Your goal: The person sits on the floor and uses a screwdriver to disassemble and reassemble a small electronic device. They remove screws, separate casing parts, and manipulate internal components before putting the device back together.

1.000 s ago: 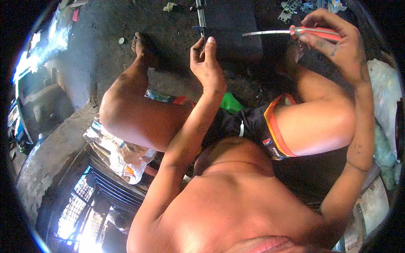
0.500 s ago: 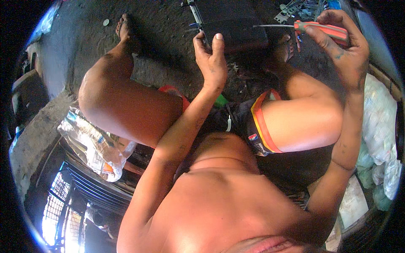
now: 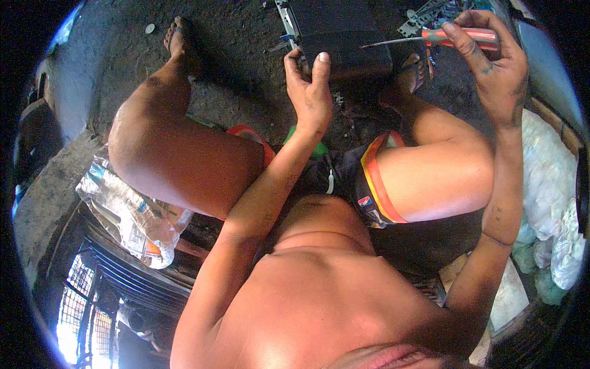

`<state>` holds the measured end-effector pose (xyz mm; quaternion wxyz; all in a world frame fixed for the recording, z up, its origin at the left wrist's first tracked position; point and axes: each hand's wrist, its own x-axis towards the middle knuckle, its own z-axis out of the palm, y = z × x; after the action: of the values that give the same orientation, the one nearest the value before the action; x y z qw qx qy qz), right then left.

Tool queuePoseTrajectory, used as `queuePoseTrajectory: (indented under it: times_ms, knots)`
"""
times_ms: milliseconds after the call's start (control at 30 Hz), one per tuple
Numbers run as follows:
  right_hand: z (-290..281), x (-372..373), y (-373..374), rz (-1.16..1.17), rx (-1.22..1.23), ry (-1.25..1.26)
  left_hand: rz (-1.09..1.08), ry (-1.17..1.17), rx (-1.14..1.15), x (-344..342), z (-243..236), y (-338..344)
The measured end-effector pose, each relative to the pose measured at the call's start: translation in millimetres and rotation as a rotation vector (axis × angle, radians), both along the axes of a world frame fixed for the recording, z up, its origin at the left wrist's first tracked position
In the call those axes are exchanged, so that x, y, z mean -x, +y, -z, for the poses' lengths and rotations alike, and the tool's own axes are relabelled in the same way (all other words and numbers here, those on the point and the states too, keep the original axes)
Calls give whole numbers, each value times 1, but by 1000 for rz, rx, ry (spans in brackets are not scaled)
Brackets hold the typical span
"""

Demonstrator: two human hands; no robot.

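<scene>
In my right hand (image 3: 491, 71) is a screwdriver (image 3: 462, 39) with a red and grey handle. My fingers and thumb close round the handle, and its thin metal shaft points left, above a black boxy casing (image 3: 347, 37). A light metal strip (image 3: 286, 18) with a small blue part runs along the casing's left side. My left hand (image 3: 308, 89) has its fingers curled at the lower left corner of the casing, by the end of this strip, with the thumb raised. The fingertips are partly hidden.
Metal parts (image 3: 424, 18) lie at the far right, beyond the casing. My bare feet rest on the dark ground (image 3: 239, 43) either side of it. Pale plastic bags (image 3: 550, 184) stand at right, and a white sack (image 3: 132, 209) lies at left. Small scraps litter the ground between my legs.
My right hand has shifted slightly left, and the screwdriver's tip has dropped a little toward the casing. The casing sits slightly lower in view; my left hand keeps its place at the corner.
</scene>
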<state>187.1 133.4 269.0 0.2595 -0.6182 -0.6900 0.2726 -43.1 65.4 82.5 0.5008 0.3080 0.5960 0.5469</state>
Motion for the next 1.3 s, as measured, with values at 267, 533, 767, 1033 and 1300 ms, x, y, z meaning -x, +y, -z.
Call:
queuePoseTrajectory:
  times_ms: [267, 533, 767, 1033, 1300]
  knots:
    - [-7, 6, 3, 17, -21, -98, 67, -54, 70, 1, -15, -1]
    - [-3, 11, 9, 5, -65, -102, 9, -72, 40, 1, -8, -3]
    - [-4, 9, 9, -9, -35, -73, 5, -44, 51, -1, -12, -3]
    - [-13, 14, 15, -8, 59, -185, -10, 5, 31, -1, -7, -2]
    - [-37, 34, 34, -147, 224, -306, -48, -76, 7, -3, -2, -3]
